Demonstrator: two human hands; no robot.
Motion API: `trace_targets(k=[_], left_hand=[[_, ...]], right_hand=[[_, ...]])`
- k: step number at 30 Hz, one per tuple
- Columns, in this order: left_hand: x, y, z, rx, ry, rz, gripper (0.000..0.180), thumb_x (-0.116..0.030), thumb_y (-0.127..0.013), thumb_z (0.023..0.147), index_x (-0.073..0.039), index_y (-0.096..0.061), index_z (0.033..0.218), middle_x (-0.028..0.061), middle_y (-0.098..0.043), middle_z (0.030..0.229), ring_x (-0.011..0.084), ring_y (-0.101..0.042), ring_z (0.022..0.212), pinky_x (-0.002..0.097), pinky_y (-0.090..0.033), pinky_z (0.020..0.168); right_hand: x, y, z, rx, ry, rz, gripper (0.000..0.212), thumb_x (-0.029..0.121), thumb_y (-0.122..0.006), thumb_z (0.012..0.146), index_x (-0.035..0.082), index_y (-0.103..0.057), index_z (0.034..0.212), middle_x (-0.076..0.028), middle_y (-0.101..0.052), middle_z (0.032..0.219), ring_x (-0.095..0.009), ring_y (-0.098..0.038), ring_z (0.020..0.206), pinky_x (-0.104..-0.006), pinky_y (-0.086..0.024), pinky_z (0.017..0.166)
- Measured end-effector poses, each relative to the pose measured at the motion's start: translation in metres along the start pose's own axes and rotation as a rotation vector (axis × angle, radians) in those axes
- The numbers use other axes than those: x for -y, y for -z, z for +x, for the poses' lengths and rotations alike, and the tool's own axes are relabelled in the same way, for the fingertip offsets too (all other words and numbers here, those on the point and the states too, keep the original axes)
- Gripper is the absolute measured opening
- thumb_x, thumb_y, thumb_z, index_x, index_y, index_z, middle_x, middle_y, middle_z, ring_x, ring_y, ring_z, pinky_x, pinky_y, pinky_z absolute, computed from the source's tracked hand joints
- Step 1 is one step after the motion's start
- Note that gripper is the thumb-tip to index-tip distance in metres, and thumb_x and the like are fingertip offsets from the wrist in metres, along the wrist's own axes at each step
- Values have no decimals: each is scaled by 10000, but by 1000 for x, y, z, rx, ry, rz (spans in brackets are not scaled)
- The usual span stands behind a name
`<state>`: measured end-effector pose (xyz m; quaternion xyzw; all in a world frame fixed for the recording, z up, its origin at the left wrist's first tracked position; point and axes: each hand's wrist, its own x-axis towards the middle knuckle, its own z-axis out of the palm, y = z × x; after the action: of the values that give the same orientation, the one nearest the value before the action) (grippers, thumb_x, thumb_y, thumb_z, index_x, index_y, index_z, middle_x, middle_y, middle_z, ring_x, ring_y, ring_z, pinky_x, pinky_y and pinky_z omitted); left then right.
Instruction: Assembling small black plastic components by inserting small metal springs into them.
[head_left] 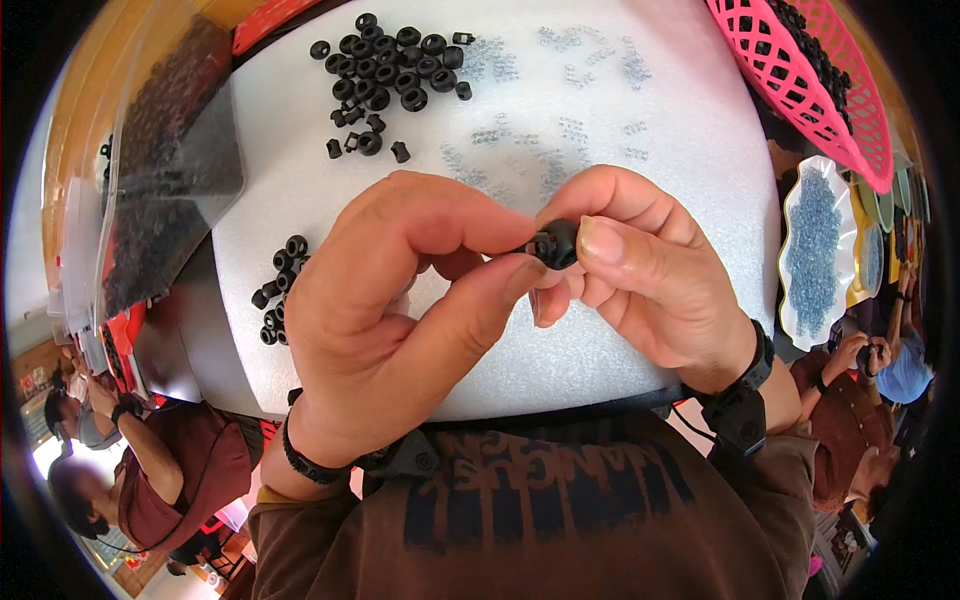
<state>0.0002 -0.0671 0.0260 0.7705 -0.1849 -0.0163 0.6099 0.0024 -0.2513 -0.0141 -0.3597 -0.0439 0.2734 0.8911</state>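
Note:
Above the middle of the white foam-covered table, both my hands meet around a small black cord lock. My left hand pinches its narrow plunger end between thumb and index finger. With thumb and fingers, my right hand grips the rounded body; its fingertips partly hide the piece. Whether a spring is inside cannot be seen. Beyond my hands lie loose small metal springs in scattered patches. Round black bodies with holes form a pile at the far left, with several small black plungers just nearer.
Beside my left hand sits a cluster of black pieces. A clear plastic bag of black parts is at the left. On the right are a pink lattice basket and a white scalloped dish of springs. Other people work on both sides.

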Motion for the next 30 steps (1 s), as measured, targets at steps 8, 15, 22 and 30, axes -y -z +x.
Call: trace_targets(k=[8, 15, 22, 30], left_hand=[[-1, -2, -2, -75, -31, -20, 168, -9, -639, 781, 10, -563, 929, 72, -550, 884, 57, -477, 619, 167, -378, 511], [-1, -2, 1, 0, -30, 46, 145, 26, -622, 780, 14, -574, 917, 70, -550, 878, 61, -477, 626, 170, -379, 519], [3, 1, 3, 25, -226, 276, 175, 66, -640, 738, 18, -592, 899, 90, -569, 856, 118, -527, 681, 200, -406, 566], [3, -14, -7, -98, -269, 460, 232, 82, -633, 738, 16, -608, 958, 117, -596, 841, 158, -565, 700, 244, -452, 589]], right_hand=[[0, 1, 0, -4, 1, -8, 238, 192, -521, 907, -5, -526, 1039, -137, -618, 864, -217, -636, 723, -334, -535, 690], [3, 0, -1, -8, -12, -40, 239, 197, -535, 900, -8, -533, 1024, -135, -621, 864, -216, -636, 730, -326, -533, 688], [-2, -1, -1, -43, 65, -152, 220, 169, -587, 871, -10, -552, 994, -122, -628, 885, -190, -624, 762, -310, -525, 699], [-5, 1, -2, -47, 70, -121, 199, 167, -602, 862, -3, -568, 960, -123, -632, 890, -184, -615, 766, -317, -515, 712]])
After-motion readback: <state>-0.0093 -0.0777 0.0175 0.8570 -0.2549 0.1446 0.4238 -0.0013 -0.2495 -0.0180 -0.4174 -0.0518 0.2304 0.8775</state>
